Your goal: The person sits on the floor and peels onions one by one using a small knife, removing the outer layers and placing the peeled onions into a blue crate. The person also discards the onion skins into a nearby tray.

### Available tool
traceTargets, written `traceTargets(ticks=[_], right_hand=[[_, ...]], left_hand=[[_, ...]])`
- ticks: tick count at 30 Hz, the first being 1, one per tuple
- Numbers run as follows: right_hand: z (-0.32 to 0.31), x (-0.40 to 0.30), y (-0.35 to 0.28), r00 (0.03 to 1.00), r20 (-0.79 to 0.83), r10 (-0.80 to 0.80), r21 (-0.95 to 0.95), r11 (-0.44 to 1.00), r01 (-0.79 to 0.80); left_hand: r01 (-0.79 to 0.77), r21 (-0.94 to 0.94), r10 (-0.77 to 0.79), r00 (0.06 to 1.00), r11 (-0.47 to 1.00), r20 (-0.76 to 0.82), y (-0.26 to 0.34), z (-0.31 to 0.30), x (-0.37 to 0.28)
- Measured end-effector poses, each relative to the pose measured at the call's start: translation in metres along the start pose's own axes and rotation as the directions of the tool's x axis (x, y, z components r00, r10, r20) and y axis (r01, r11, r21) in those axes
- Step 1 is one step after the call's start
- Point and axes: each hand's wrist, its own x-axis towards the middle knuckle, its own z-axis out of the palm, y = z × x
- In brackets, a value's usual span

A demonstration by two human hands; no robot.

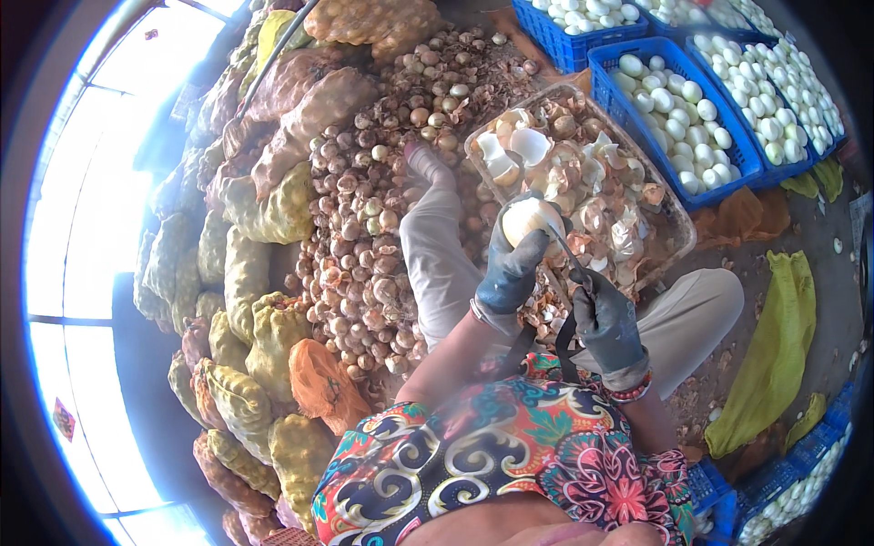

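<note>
Both hands wear dark gloves. My left hand (517, 263) holds a large onion (529, 220), pale where it shows. In my right hand (604, 321) is a small knife (565, 247), its thin blade reaching up to the onion's right side. Beneath and beyond the hands lies a shallow plastic tray (672, 263) with onion skins (594, 198) and pieces of white onion layers. Unpeeled onions (355, 239) are heaped on the floor left of my outstretched leg.
Blue plastic crates (676, 194) of peeled white onions (683, 130) stand at the upper right, more at the lower right. Filled mesh sacks (246, 266) are piled on the left. A yellow mesh sack (771, 355) lies flat on the right, and an orange mesh bag (324, 382) by my left side.
</note>
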Motion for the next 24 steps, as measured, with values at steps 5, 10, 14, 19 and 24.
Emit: traceTargets(ticks=[5, 10, 14, 19, 24], right_hand=[[0.018, -0.009, 0.013, 0.993, -0.105, -0.051, -0.227, 0.974, 0.026], [0.025, -0.012, 0.015, 0.990, -0.143, 0.007, -0.252, 0.967, -0.043], [0.023, -0.011, 0.019, 0.988, -0.152, 0.033, -0.304, 0.949, -0.079], [-0.002, -0.007, 0.027, 0.969, 0.001, 0.248, -0.104, 0.964, -0.246], [0.009, -0.011, 0.011, 0.999, 0.019, -0.030, -0.277, 0.960, 0.034]], left_hand=[[-0.023, 0.072, 0.033, 0.988, 0.997, -0.149, -0.015, -0.003, -0.006], [0.000, 0.243, 0.093, 0.925, 0.970, -0.369, -0.017, 0.018, -0.009], [-0.088, 0.565, 0.289, 0.916, 0.821, -0.278, -0.009, 0.020, -0.011], [-0.044, 0.551, 0.191, 0.958, 0.834, -0.214, 0.006, 0.014, -0.020], [-0.003, 0.086, 0.009, 0.998, 0.996, -0.063, -0.003, -0.006, -0.012]])
